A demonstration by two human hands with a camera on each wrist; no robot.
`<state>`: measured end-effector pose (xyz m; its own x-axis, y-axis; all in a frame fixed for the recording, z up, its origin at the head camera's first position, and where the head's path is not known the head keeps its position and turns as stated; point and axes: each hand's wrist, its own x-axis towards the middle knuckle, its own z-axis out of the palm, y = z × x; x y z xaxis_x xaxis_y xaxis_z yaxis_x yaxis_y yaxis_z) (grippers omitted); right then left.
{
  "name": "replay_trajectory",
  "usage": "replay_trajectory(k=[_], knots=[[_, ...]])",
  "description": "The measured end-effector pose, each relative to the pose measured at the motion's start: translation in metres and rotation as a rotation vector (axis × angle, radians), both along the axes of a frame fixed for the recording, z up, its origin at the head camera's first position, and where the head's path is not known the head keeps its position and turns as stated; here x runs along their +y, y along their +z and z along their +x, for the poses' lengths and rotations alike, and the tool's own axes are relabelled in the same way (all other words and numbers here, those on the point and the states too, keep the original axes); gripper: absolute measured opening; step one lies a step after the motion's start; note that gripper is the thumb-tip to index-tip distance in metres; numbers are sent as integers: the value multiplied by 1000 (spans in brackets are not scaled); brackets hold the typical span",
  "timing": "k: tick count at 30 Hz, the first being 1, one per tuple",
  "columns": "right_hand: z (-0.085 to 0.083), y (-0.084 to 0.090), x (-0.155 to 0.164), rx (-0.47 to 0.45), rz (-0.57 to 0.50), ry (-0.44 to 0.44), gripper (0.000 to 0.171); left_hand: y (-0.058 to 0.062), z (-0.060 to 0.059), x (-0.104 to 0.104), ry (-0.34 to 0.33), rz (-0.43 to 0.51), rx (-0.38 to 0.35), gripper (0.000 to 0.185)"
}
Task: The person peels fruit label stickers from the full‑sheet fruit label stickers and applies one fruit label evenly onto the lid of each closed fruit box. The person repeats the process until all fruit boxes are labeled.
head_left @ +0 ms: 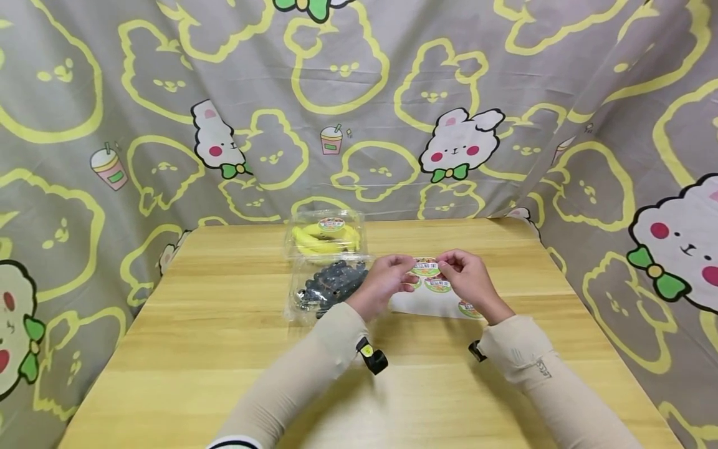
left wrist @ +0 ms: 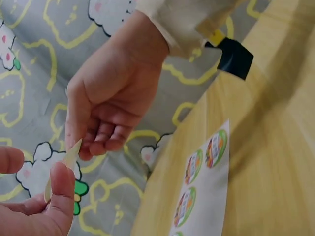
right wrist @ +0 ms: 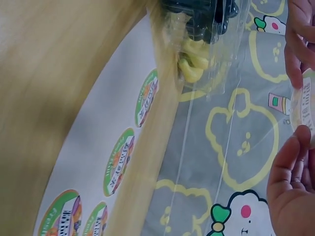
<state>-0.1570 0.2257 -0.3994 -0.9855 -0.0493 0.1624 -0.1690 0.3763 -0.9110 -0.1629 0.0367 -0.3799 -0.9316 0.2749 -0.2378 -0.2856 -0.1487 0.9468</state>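
Observation:
Between both hands, above the sheet, is a round fruit-label sticker (head_left: 426, 267) with a green edge and printed characters. My left hand (head_left: 387, 284) holds its left edge; in the left wrist view the sticker (left wrist: 71, 158) is seen nearly edge-on, by the left thumb (left wrist: 62, 184). The right hand (head_left: 468, 280) pinches the opposite edge between thumb and forefinger, its other fingers curled, as the right wrist view shows of that hand (right wrist: 295, 187). Below lies a white sticker sheet (head_left: 415, 304) bearing several more round labels (right wrist: 118, 162).
Left of the sheet, a clear plastic box of dark grapes (head_left: 331, 284) stands close to my left hand. Behind it is a clear box of bananas (head_left: 325, 240) with a round label on its lid. A patterned curtain (head_left: 359, 93) borders the wooden table (head_left: 224, 343).

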Motion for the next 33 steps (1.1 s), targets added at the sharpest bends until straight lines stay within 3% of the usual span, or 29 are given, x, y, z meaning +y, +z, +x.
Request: replay_trajectory(k=[14,18,26,33], knots=[[-5,8,-20,-6,14,95,18,7,-7,-39,-160,-315,191,32],[-7,10,-27,-16,22,98,17,6,-11,-49,-191,-364,206,31],[-11,7,-43,-28,9,155,14,7,-14,-69,-212,-424,208,30],[-15,8,-55,-25,32,183,11,9,-16,-80,-167,-640,309,23]])
